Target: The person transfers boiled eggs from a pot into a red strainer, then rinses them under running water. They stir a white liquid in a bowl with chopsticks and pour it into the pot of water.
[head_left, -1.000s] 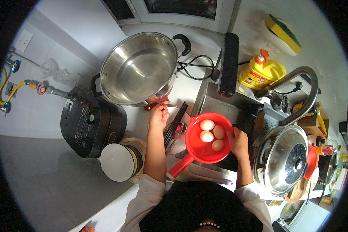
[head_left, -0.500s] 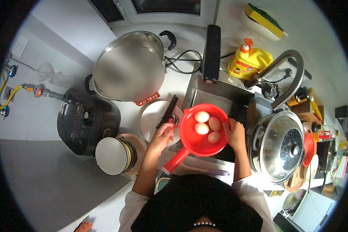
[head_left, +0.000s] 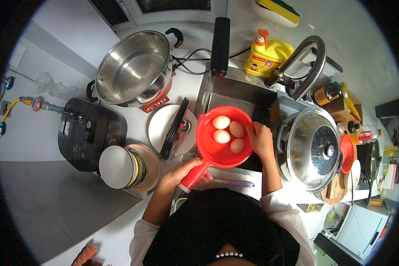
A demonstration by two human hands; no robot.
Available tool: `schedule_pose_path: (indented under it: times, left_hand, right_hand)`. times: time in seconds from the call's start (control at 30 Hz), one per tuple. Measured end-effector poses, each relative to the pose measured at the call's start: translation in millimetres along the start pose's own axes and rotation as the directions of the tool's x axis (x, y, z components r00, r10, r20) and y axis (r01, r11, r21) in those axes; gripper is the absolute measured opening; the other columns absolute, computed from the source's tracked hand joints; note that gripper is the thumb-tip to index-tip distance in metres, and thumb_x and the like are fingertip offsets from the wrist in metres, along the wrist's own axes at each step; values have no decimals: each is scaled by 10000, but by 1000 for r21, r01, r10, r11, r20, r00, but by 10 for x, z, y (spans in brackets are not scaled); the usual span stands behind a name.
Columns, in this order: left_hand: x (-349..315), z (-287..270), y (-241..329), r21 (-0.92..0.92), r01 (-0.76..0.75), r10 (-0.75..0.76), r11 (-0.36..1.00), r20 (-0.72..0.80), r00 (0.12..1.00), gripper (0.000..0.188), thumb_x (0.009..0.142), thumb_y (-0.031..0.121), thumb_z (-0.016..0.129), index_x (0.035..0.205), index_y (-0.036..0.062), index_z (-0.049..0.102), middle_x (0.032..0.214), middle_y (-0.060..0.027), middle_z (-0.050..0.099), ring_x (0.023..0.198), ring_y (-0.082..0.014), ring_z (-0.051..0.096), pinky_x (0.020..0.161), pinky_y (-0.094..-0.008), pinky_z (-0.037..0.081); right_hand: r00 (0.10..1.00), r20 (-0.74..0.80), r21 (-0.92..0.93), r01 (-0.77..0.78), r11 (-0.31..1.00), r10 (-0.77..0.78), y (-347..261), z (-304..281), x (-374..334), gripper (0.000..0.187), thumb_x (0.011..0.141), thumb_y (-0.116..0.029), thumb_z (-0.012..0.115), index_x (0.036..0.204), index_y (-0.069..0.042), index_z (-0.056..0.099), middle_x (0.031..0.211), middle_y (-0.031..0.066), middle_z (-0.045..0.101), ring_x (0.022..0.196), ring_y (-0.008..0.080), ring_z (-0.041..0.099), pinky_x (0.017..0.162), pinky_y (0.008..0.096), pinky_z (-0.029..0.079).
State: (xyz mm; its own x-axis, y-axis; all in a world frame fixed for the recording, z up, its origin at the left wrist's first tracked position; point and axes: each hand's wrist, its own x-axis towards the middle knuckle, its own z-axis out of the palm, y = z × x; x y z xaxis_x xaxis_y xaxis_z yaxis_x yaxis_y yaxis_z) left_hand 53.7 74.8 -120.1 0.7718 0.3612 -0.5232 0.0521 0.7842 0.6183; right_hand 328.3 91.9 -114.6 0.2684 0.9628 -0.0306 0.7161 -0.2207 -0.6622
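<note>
Several pale eggs [head_left: 221, 136] lie in the bowl of a red plastic water ladle [head_left: 226, 158], in front of me over the near edge of the sink. My right hand [head_left: 262, 141] is closed on the ladle's right rim, thumb on top. At the lower left, my left hand [head_left: 185, 172] holds the ladle's handle, with fingers showing beneath it. Black chopsticks [head_left: 175, 128] lie across a white plate [head_left: 157, 126] just beyond my left hand. A spoon's metal bowl shows beside them, partly covered.
Far left stands a wide steel pot [head_left: 133, 71] on a red-fronted cooker. Nearer are a black rice cooker [head_left: 93, 133] and stacked bowls [head_left: 115, 166]. Behind the ladle is the sink [head_left: 244, 95] with its faucet [head_left: 319, 53]; a lidded pot [head_left: 312, 150] stands right.
My left hand has moved from beside the chopsticks down to the ladle's handle and taken hold of it. My right hand keeps its grip on the rim. The whole view has shifted slightly.
</note>
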Motion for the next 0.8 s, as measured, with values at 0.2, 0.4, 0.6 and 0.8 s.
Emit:
schedule_pose_path:
  times: [0.2, 0.4, 0.6, 0.8]
  left_hand:
    - [96, 181, -142, 231, -5, 35, 973, -123, 992, 502, 774, 156, 705, 1190, 60, 442, 878, -10, 531, 634, -90, 525, 546, -247, 450]
    - [197, 98, -378, 213, -86, 112, 973, -112, 987, 543, 768, 114, 695, 1235, 54, 425, 917, -5, 533, 710, -90, 534, 595, -245, 459]
    - [216, 169, -377, 221, -91, 131, 971, -174, 976, 499, 766, 56, 667, 1216, 50, 451, 1009, -16, 560, 882, -98, 541, 752, -252, 454]
    - [184, 205, -351, 137, -15, 45, 990, -216, 975, 462, 772, 34, 648, 1195, 50, 462, 1039, -26, 566, 894, -113, 558, 758, -266, 458]
  right_hand:
    - [993, 83, 135, -98, 986, 88, 225, 83, -34, 241, 838, -236, 559, 822, -1, 615, 742, 241, 597, 735, 404, 597, 620, 435, 458]
    - [995, 59, 107, -83, 991, 77, 192, 46, -121, 216, 826, -161, 567, 958, 7, 598, 851, 191, 618, 778, 348, 599, 704, 370, 466]
    - [904, -134, -89, 398, 913, -407, -108, -68, -195, 338, 696, -5, 631, 1031, -39, 601, 1032, 128, 579, 938, 331, 543, 826, 381, 442]
    - [814, 386, -59, 491, 869, -434, -141, 308, -305, 334, 795, -193, 561, 1098, -54, 579, 1219, 124, 493, 1088, 319, 489, 880, 428, 431]
